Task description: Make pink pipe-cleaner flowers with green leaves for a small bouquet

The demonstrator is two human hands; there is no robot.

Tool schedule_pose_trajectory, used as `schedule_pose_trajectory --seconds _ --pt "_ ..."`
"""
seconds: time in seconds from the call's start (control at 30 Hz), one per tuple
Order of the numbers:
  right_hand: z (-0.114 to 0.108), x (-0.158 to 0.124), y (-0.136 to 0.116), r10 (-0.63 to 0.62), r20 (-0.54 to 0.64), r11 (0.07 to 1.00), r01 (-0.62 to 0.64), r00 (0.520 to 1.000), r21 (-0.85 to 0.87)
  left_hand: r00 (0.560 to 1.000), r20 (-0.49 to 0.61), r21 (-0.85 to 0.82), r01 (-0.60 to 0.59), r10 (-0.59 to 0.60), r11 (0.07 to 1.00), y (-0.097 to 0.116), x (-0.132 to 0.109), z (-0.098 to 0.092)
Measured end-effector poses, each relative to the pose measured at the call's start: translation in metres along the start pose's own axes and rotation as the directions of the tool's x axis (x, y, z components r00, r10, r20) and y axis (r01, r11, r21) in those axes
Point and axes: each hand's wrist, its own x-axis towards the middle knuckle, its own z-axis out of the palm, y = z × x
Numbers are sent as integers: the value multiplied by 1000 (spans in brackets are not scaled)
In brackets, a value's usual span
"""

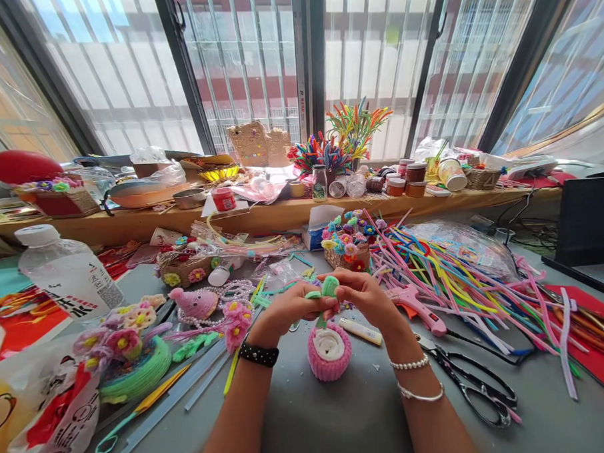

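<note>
Both my hands meet above the grey table (340, 412), pinching a small green pipe-cleaner piece (329, 289) between them. My left hand (295, 308) has a black wristband and its fingers are closed on the green piece's lower left. My right hand (366, 297), with two bracelets on the wrist, grips its top from the right. Just below the hands stands a small pink fuzzy cup (329, 351) with a white centre.
A spread of coloured pipe cleaners (459, 280) lies to the right, with a pink glue gun (418, 305) and black scissors (476, 382). Left are a flower basket (132, 367), a pink knitted figure (198, 301) and a water bottle (66, 270). A cluttered wooden sill (281, 214) runs behind.
</note>
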Motion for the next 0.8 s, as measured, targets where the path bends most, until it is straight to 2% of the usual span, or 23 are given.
schedule_pose_trajectory --seconds 0.1,0.2,0.3,0.57,0.67,0.8 --pt "0 -2 2 2 82 998 -7 997 63 1000 25 -14 19 -18 1000 -1 0 1" --pt "1 -2 5 -5 56 993 -2 998 122 998 41 -36 49 -47 998 -3 1 2" --pt "2 0 6 -20 7 991 19 1000 131 999 48 -103 29 -24 994 -4 2 3" --pt "-2 2 8 -73 -80 996 76 994 35 997 47 -158 -47 55 986 -5 5 4" --pt "-2 2 8 -81 -71 996 84 994 39 996 56 -155 -63 73 986 -6 5 3" --pt "-1 3 7 -80 -13 989 81 997 125 995 68 -137 -59 69 989 -7 3 0"
